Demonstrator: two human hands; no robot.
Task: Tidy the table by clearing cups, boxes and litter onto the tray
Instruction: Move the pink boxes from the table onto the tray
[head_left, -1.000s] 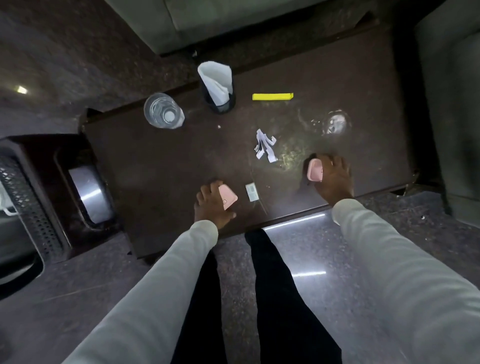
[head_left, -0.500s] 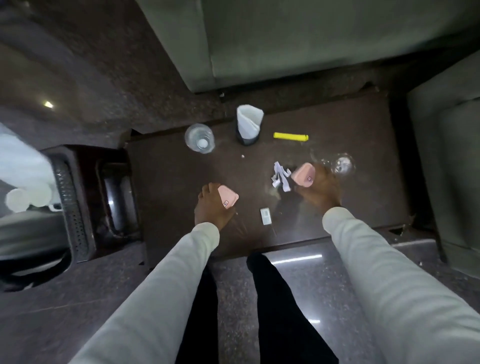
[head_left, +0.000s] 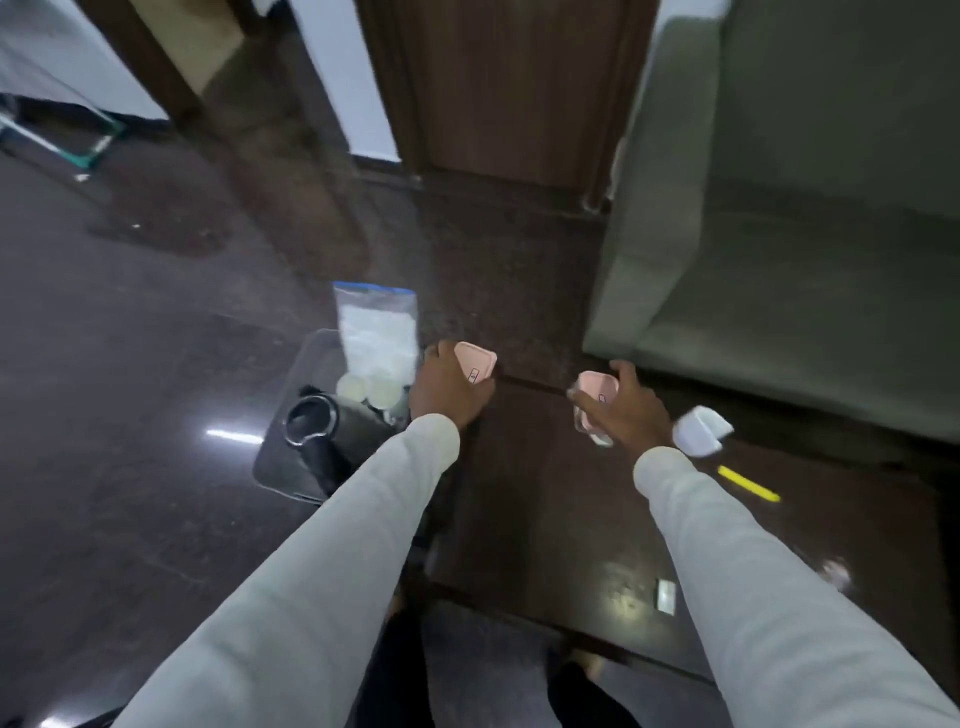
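Note:
Each of my hands holds a small pink box. My left hand (head_left: 447, 400) grips one pink box (head_left: 475, 366) at the dark table's (head_left: 545, 499) far left corner, beside the tray (head_left: 275, 462). My right hand (head_left: 631, 410) grips the other pink box (head_left: 597, 385) over the table's far edge, right above a clear glass (head_left: 589, 434); whether it touches the glass is unclear. A white napkin in a dark holder (head_left: 698, 431), a yellow strip (head_left: 748, 484), a small white packet (head_left: 666, 596) and a crumpled clear wrapper (head_left: 836, 572) lie on the table.
The tray carries a plastic bag of white cups (head_left: 376, 338) and a black mug with a metal rim (head_left: 311, 428). A grey-green sofa (head_left: 779, 234) borders the table's far right. A wooden door (head_left: 509, 88) stands behind, with glossy dark floor (head_left: 130, 364) to the left.
My view has swung left, bringing the tray into sight. Both hands lifted off the table with their pink boxes and moved toward the table's left end; the right hand reached the glass.

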